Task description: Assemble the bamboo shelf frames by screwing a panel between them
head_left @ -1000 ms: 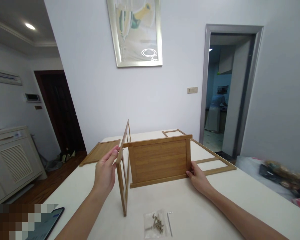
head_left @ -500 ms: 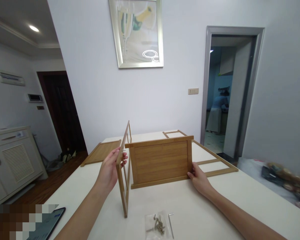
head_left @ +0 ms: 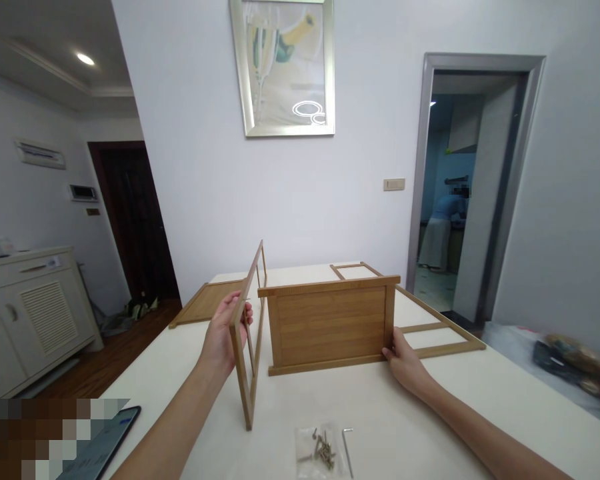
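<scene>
So the left hand (head_left: 225, 333) has its fingers hooked around an open wooden side frame (head_left: 241, 380), tips poking through to the right side. The frame's upright on the white table (head_left: 290, 400), long axis running away toward the wall, near post leaning a little left at the top. Right hand (head_left: 406, 365) is pinching the lower right corner of a solid wooden panel (head_left: 333, 323), thumb in front. That panel's standing on a long edge, long axis left to right, broad face toward the wearer, left end just beside the frame with a gap showing lower down. Another wooden panel (head_left: 207, 303) lies flat at left, plus a flat wooden frame (head_left: 443, 347) at right. Closer in: a clear bag of screws (head_left: 322, 453) and a hex key (head_left: 348, 453). Phone (head_left: 110, 447) screen's too small to read.
</scene>
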A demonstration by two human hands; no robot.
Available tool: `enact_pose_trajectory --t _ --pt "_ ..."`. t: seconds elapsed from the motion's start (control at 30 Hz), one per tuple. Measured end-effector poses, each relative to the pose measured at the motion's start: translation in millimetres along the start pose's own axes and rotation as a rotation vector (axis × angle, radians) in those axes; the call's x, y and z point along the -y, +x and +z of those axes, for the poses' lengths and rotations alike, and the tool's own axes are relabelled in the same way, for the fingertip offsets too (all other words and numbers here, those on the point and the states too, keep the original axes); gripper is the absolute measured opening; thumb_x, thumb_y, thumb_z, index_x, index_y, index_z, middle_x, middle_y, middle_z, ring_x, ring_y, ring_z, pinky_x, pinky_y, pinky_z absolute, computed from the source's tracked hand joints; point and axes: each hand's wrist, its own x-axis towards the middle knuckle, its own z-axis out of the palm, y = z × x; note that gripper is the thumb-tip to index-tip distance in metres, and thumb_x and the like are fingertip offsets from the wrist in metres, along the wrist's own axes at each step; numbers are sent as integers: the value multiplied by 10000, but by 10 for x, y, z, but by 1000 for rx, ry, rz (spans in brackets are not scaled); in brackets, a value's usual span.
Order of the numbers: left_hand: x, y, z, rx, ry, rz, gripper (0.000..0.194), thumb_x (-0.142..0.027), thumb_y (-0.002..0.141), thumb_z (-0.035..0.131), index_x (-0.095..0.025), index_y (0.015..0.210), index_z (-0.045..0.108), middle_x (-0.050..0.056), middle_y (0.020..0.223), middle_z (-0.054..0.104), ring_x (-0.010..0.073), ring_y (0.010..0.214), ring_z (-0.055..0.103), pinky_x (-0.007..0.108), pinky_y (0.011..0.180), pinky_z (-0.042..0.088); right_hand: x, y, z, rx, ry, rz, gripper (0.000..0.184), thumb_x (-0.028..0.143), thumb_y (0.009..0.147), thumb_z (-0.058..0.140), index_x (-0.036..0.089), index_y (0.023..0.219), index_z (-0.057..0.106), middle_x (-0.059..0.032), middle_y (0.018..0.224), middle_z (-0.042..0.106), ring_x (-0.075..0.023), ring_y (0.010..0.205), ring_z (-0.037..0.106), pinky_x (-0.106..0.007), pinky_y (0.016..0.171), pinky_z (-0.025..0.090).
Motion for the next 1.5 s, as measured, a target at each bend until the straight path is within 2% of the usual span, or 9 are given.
enact_pose_trajectory --t 0.3,0.47,0.6,0.73,0.87,1.1,1.5 --pt "30 30 -39 6 -3 -7 253 -266 753 734 -194 958 605 19 761 633 111 681 596 210 644 483 -5 19 -19 19 -30 -2 470 250 723 496 211 1189 444 -105 1163 607 -288 1167 539 -446 1020 429" --pt "41 48 -53 7 -5 -9 273 -270 742 742 -189 968 613 13 752 628 112 662 592 216 629 486 8 28 -42 44 -34 -17 453 258 728 494 209 1176 451 -110 1175 608 -299 1220 505 -470 1074 377" --pt "52 56 -65 9 -2 -9 266 -269 745 740 -190 968 618 18 766 641 116 662 597 217 609 482 23 23 -49 56 1 -1 521 279 716 529 209 1226 445 -113 1255 585 -310 1244 489 -492 1095 355" --pt "60 38 -53 6 6 -8 270 -277 761 739 -186 986 620 45 825 675 108 658 598 214 611 481 50 12 -56 55 103 37 567 379 748 583 232 1280 450 -95 1357 546 -296 1270 487 -472 1103 370" --pt "55 6 -20 7 -5 -9 297 -275 741 761 -193 990 620 30 793 664 111 654 603 207 589 471 66 21 -67 64 140 47 591 446 763 596 228 1298 473 -95 1341 575 -293 1261 511 -463 1095 396" --pt "37 -35 32 15 -29 -18 311 -286 718 780 -207 969 616 8 763 647 102 629 592 202 571 443 35 63 -68 68 198 43 661 442 733 614 229 1344 473 -95 1403 538 -308 1310 477 -468 1123 370" --pt "17 -76 108 19 -33 -13 343 -313 693 807 -192 951 617 4 709 636 96 625 570 198 578 426 49 97 -83 36 171 58 628 463 685 635 226 1262 561 -95 1320 616 -332 1260 531 -465 1078 433"
